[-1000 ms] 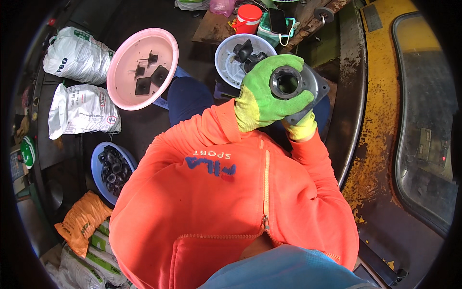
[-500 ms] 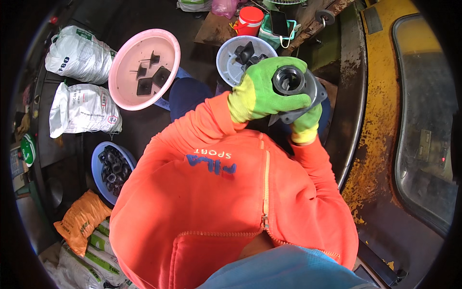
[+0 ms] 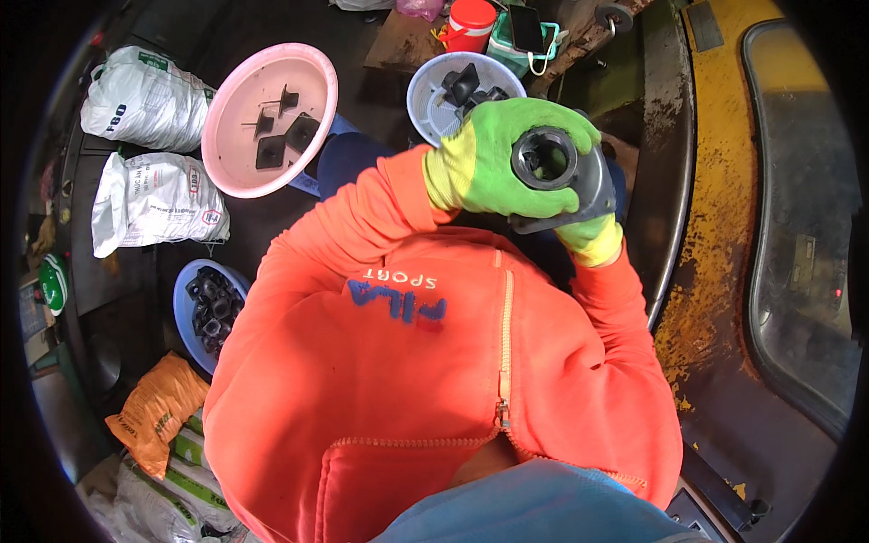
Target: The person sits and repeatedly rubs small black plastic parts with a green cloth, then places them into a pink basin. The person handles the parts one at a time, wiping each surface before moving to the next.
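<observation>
Both my hands wear green gloves with yellow cuffs and are raised in front of my chest. Between them is a black moulded part [image 3: 596, 183] with a round collar at one end and a wider flared body. My left hand [image 3: 496, 156] wraps its fingers around the collar, whose opening faces up. Under the flared body my right hand [image 3: 587, 232] supports the part from the right side, its fingers mostly hidden. Just beyond my left hand, a pale lavender basket [image 3: 424, 107] holds several black pieces [image 3: 462, 83].
A pink basin [image 3: 237, 101] with several black flanged pieces stands at the far left. Below it is a blue basin [image 3: 187, 333] full of black parts. White sacks [image 3: 158, 204] and an orange bag [image 3: 161, 407] lie leftward. Yellow rusty machinery [image 3: 724, 226] borders my right side.
The black part has turned slightly in my hands and its flared end has swung a little. My right forearm has shifted slightly to the right.
</observation>
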`<control>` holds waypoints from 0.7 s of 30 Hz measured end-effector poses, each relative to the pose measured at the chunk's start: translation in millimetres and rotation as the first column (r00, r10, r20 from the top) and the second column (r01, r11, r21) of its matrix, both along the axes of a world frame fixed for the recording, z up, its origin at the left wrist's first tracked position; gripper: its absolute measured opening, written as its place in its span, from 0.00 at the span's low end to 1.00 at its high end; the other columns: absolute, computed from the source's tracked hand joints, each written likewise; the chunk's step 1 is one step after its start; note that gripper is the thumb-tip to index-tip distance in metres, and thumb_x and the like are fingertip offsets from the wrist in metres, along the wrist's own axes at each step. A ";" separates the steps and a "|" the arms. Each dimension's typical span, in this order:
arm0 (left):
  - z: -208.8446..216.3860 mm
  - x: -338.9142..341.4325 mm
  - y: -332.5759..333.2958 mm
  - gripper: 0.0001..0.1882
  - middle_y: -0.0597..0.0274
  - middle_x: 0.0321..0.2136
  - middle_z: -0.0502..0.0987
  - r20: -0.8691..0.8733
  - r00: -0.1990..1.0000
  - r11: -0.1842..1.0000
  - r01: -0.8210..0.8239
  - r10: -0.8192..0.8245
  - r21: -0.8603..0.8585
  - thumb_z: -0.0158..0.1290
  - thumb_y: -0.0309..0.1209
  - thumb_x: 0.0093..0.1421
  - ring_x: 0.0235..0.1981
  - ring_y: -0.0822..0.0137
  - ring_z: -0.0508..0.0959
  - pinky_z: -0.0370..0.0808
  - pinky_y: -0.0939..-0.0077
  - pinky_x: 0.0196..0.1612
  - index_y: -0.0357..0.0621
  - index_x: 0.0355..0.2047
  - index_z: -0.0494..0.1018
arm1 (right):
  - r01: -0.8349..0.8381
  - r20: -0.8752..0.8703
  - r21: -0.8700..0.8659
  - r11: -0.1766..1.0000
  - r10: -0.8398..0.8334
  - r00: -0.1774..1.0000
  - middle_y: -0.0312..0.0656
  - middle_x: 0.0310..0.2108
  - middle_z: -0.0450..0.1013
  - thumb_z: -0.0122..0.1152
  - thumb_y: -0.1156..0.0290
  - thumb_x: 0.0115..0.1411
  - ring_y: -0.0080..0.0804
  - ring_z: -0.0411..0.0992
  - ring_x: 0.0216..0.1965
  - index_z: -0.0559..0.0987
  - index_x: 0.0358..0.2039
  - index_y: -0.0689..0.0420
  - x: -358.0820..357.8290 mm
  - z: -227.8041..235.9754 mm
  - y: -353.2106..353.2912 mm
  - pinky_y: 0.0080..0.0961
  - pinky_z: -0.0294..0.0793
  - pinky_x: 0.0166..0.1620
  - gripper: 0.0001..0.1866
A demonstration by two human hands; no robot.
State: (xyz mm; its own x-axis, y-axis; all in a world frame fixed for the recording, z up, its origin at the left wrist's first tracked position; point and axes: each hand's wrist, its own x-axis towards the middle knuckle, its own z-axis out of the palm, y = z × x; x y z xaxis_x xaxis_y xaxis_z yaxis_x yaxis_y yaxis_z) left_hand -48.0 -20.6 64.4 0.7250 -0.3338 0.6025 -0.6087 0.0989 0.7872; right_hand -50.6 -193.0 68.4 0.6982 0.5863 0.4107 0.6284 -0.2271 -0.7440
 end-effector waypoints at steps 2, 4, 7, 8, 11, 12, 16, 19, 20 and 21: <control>2.1 3.3 5.8 0.25 0.54 0.46 0.78 -0.034 0.984 0.985 0.173 -0.173 -0.009 0.68 0.28 0.41 0.48 0.57 0.77 0.74 0.66 0.49 0.41 0.42 0.74 | -0.086 0.064 -0.098 0.991 0.092 0.994 0.40 0.47 0.73 0.77 0.65 0.41 0.34 0.72 0.49 0.73 0.51 0.57 -2.6 0.3 -3.7 0.29 0.72 0.50 0.36; 2.6 7.3 8.3 0.25 0.54 0.44 0.78 0.004 0.957 0.957 0.291 -0.291 0.007 0.69 0.29 0.40 0.47 0.58 0.77 0.74 0.66 0.49 0.41 0.40 0.75 | -0.181 -0.036 -0.123 0.976 0.177 0.983 0.39 0.48 0.73 0.76 0.64 0.44 0.34 0.71 0.51 0.72 0.53 0.55 -4.8 -8.8 -9.2 0.31 0.71 0.53 0.35; 0.4 13.1 10.9 0.24 0.54 0.42 0.79 0.065 0.881 0.883 0.469 -0.469 0.017 0.69 0.30 0.39 0.46 0.58 0.78 0.75 0.66 0.48 0.42 0.39 0.76 | -0.322 -0.269 -0.017 0.947 0.306 0.913 0.39 0.52 0.71 0.71 0.66 0.51 0.34 0.68 0.55 0.72 0.55 0.53 -4.6 -31.4 -17.6 0.32 0.69 0.56 0.30; -1.0 14.1 11.8 0.24 0.55 0.41 0.79 0.086 0.848 0.852 0.524 -0.523 0.022 0.69 0.30 0.39 0.45 0.58 0.78 0.75 0.66 0.48 0.42 0.38 0.77 | -0.361 -0.236 -0.048 0.931 0.341 0.910 0.39 0.54 0.70 0.69 0.66 0.53 0.34 0.67 0.57 0.71 0.56 0.53 -2.9 -38.7 -18.6 0.32 0.68 0.58 0.30; -8.8 15.3 9.2 0.24 0.56 0.41 0.79 -0.040 0.698 0.699 0.715 -0.715 -0.017 0.70 0.31 0.36 0.51 0.54 0.75 0.71 0.60 0.53 0.42 0.37 0.78 | -0.509 -0.375 0.138 0.849 0.521 0.767 0.38 0.47 0.70 0.62 0.61 0.57 0.31 0.68 0.46 0.71 0.53 0.54 -5.9 -54.0 -11.0 0.27 0.68 0.48 0.24; -12.0 18.1 4.6 0.24 0.56 0.42 0.79 -0.035 0.636 0.636 0.771 -0.771 -0.031 0.70 0.31 0.36 0.52 0.53 0.74 0.69 0.58 0.54 0.42 0.37 0.78 | -0.551 -0.453 0.342 0.762 0.647 0.613 0.38 0.45 0.71 0.60 0.60 0.58 0.30 0.68 0.43 0.71 0.52 0.54 -7.6 -58.1 -2.3 0.25 0.68 0.44 0.23; -26.8 23.9 -14.2 0.28 0.50 0.42 0.78 0.079 0.535 0.450 0.773 -0.841 -0.448 0.69 0.40 0.42 0.56 0.44 0.69 0.55 0.47 0.62 0.43 0.42 0.75 | -0.013 -0.103 0.994 0.106 0.926 -0.362 0.37 0.36 0.71 0.51 0.53 0.64 0.25 0.69 0.29 0.71 0.49 0.55 -17.3 -70.2 35.4 0.19 0.68 0.31 0.21; -34.6 19.2 -12.5 0.18 0.49 0.42 0.79 -0.306 0.870 0.666 0.035 -0.388 -0.745 0.62 0.32 0.55 0.48 0.53 0.76 0.70 0.58 0.53 0.46 0.47 0.76 | 0.299 -0.203 0.918 0.260 0.957 -0.206 0.33 0.22 0.64 0.36 0.48 0.70 0.17 0.55 0.11 0.71 0.44 0.56 -16.4 -71.0 30.6 0.15 0.56 0.15 0.24; -35.2 22.7 -2.3 0.16 0.53 0.42 0.79 -0.051 0.958 0.933 -0.288 0.284 -0.217 0.61 0.30 0.55 0.44 0.58 0.78 0.72 0.64 0.49 0.46 0.45 0.77 | 0.407 -0.283 0.860 0.308 0.951 -0.121 0.32 0.20 0.62 0.36 0.47 0.70 0.17 0.53 0.11 0.72 0.46 0.58 -14.9 -71.2 25.9 0.16 0.54 0.16 0.26; -35.6 25.0 3.2 0.16 0.54 0.42 0.79 0.358 0.763 0.812 -0.583 0.538 0.023 0.61 0.30 0.56 0.43 0.59 0.79 0.74 0.65 0.48 0.42 0.45 0.77 | 0.510 -0.313 0.809 0.292 0.949 -0.046 0.31 0.19 0.59 0.36 0.46 0.69 0.17 0.51 0.11 0.73 0.48 0.59 -13.1 -70.5 19.3 0.17 0.53 0.17 0.29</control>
State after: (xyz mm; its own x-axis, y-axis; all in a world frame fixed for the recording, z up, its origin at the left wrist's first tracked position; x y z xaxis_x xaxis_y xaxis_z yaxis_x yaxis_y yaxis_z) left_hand -23.0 -17.4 28.7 0.5807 -0.0175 0.8139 -0.7410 -0.4255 0.5195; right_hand -63.8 -173.7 -2.1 0.6200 0.7829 0.0514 -0.7836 0.6212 -0.0107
